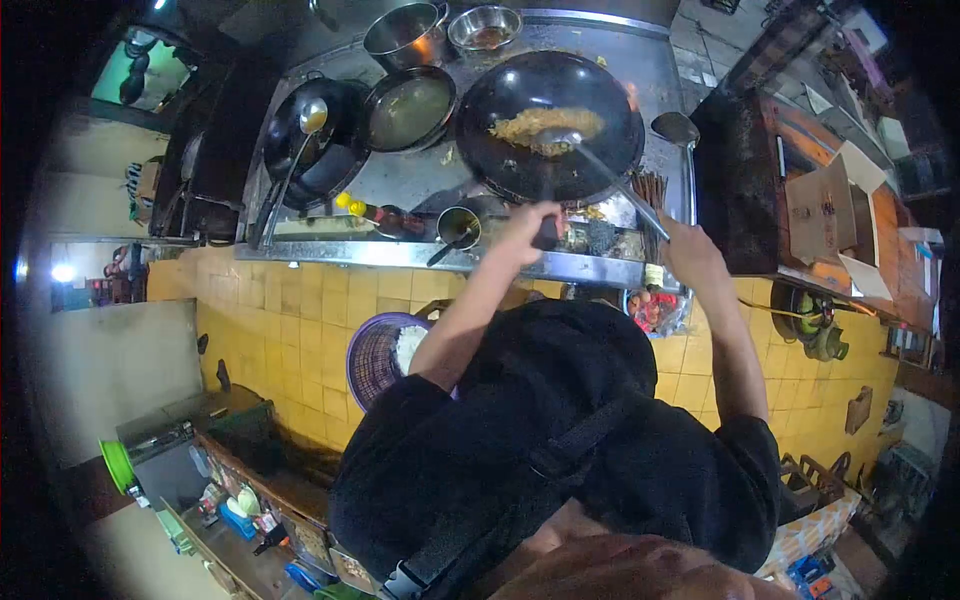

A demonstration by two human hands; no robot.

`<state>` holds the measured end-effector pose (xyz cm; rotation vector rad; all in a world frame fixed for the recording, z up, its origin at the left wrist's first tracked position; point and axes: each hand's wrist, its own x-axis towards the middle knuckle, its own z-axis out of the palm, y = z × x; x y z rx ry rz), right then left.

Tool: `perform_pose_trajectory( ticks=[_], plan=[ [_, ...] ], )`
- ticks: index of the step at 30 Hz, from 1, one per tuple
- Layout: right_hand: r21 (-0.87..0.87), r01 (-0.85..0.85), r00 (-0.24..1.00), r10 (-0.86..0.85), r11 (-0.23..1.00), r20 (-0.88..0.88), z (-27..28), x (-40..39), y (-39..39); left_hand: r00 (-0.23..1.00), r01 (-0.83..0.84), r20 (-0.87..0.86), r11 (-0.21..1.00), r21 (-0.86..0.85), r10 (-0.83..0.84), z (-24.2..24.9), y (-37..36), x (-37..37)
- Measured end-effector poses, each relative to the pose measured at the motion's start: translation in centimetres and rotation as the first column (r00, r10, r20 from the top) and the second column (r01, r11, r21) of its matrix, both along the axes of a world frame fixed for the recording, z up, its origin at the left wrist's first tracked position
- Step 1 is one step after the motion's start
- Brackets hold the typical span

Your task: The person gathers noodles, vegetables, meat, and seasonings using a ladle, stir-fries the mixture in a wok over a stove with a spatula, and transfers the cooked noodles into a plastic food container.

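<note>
My left hand [528,232] is closed around the dark handle of a large black wok [490,150] on the stove. My right hand [697,262] grips the end of a long metal ladle [610,178]. The ladle's head rests in a golden-brown heap of food [530,124] in the wok, which looks like fried rice. Part of the ladle's head is hidden by the food. Near my left hand, a small metal pot [459,226] stands at the stove's front edge with a utensil in it.
A second wok [345,165] with a ladle [313,118] is at the left. A pan of liquid [410,110], a deep pot [405,38] and a steel bowl [485,30] stand behind. Below sits a purple basket [370,365]; an open carton [830,215] is at the right.
</note>
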<state>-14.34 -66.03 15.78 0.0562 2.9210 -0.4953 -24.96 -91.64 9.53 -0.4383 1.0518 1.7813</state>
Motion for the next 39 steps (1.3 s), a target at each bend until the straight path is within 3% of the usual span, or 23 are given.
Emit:
perform_pose_trajectory(
  ticks=[1, 2, 3, 4, 6, 8, 10, 13, 15, 16, 18, 20, 23, 25, 26, 27, 29, 30, 31, 32, 34, 36, 39],
  plan=[
    [0.096, 0.094, 0.995, -0.096, 0.991, 0.022, -0.5, -0.4, -0.4, 0.999, -0.051, -0.012, 0.990, -0.134, 0.050, -0.2, 0.3, 0.8],
    [0.193, 0.186, 0.980, -0.196, 0.963, 0.035, -0.4, -1.1, -0.5, 0.981, -0.074, -0.181, 0.996, -0.052, 0.064, 0.5, 0.7, 3.3],
    [0.195, 0.257, 0.961, -0.272, 0.947, 0.052, 0.8, -1.4, -0.8, 0.993, 0.052, -0.113, 0.995, 0.082, -0.043, 1.6, 0.2, 4.6],
    [0.192, 0.270, 0.957, -0.285, 0.944, 0.055, 2.1, -0.7, -0.9, 0.954, 0.193, -0.242, 0.980, 0.039, -0.178, 2.1, -0.3, 6.2],
    [0.067, 0.308, 0.951, -0.308, 0.949, -0.013, 4.6, 0.4, -0.8, 0.997, 0.075, 0.012, 0.996, 0.054, -0.076, 4.7, 0.0, 6.8],
    [-0.062, 0.298, 0.951, -0.302, 0.952, -0.071, 3.6, 1.3, -0.7, 0.998, 0.054, 0.025, 0.998, -0.033, -0.053, -0.3, -0.3, 3.6],
    [-0.029, 0.324, 0.938, -0.325, 0.946, -0.119, 2.4, 0.4, -1.5, 0.964, -0.095, -0.244, 0.994, 0.044, 0.103, -6.3, 0.4, 0.9],
    [-0.014, 0.379, 0.923, -0.379, 0.925, -0.072, -5.2, -3.7, -3.4, 0.911, -0.142, -0.389, 0.990, 0.017, 0.138, -9.9, 1.0, -2.0],
    [0.119, 0.223, 0.942, -0.183, 0.967, -0.282, -13.5, -6.0, -2.5, 0.916, -0.132, -0.386, 0.991, -0.028, 0.111, -10.2, 1.6, -2.4],
    [0.123, 0.222, 0.942, -0.181, 0.967, -0.282, -12.7, -6.4, -2.3, 0.916, -0.133, -0.385, 0.991, -0.024, 0.114, -10.3, 1.7, -2.3],
    [0.075, 0.246, 0.969, -0.246, 0.966, -0.002, -8.6, -7.7, -2.4, 0.925, -0.149, -0.369, 0.979, -0.141, 0.087, -10.2, 1.7, -2.6],
    [-0.051, 0.237, 0.968, -0.240, 0.970, -0.073, -7.1, -6.0, -2.1, 0.938, -0.129, -0.333, 0.987, -0.093, 0.091, -10.7, 1.2, -2.7],
    [-0.132, 0.477, 0.874, -0.484, 0.869, -0.025, -10.4, -5.1, -3.7, 0.934, -0.141, -0.338, 0.988, -0.062, 0.112, -11.4, 1.3, -2.8],
    [-0.256, 0.273, 0.913, -0.334, 0.927, -0.236, -21.4, -6.3, -5.0, 0.931, -0.154, -0.342, 0.987, -0.051, 0.128, -10.9, 1.2, -2.8],
    [-0.468, 0.219, 0.919, -0.343, 0.856, -0.197, -19.5, -6.7, -6.8, 0.931, -0.163, -0.339, 0.986, -0.043, 0.139, -11.1, 1.3, -2.7],
    [-0.463, 0.212, 0.921, -0.334, 0.861, -0.199, -17.1, -7.4, -6.2, 0.940, -0.134, -0.326, 0.987, -0.088, 0.099, -11.3, 1.3, -2.8],
    [-0.779, 0.453, 0.889, -0.149, 0.434, 0.434, -9.6, -9.3, -4.4, 0.935, -0.106, -0.345, 0.992, -0.065, 0.077, -12.4, 1.2, -3.4],
    [-0.637, 0.410, 0.910, -0.248, 0.652, 0.332, -4.1, -8.1, -4.5, 0.932, -0.068, -0.361, 0.996, -0.054, 0.044, -12.8, 1.0, -3.5],
    [-0.521, 0.099, 0.985, -0.159, 0.848, -0.071, -4.5, -7.4, -3.6, 0.932, -0.073, -0.362, 0.993, -0.089, 0.036, -11.8, 0.9, -3.2],
    [-0.257, -0.164, 0.900, 0.038, 0.952, -0.434, -4.4, -6.7, -2.7, 0.930, -0.075, -0.365, 0.994, -0.085, 0.039, -12.0, 0.8, -3.2],
    [-0.187, -0.134, 0.944, 0.068, 0.973, -0.324, -3.5, -4.9, -2.2, 0.925, -0.072, -0.368, 0.994, 0.081, 0.097, -12.1, 0.7, -3.2],
    [-0.107, -0.119, 0.973, 0.095, 0.987, -0.208, -2.8, -5.2, -2.7, 0.927, -0.096, -0.361, 0.995, 0.029, 0.100, -11.9, 0.9, -3.7],
    [0.036, 0.263, 0.954, -0.266, 0.964, 0.136, -6.3, -8.1, -7.4, 0.990, 0.143, -0.002, 0.988, -0.065, -0.144, -12.0, 0.8, -5.2]
  ],
)
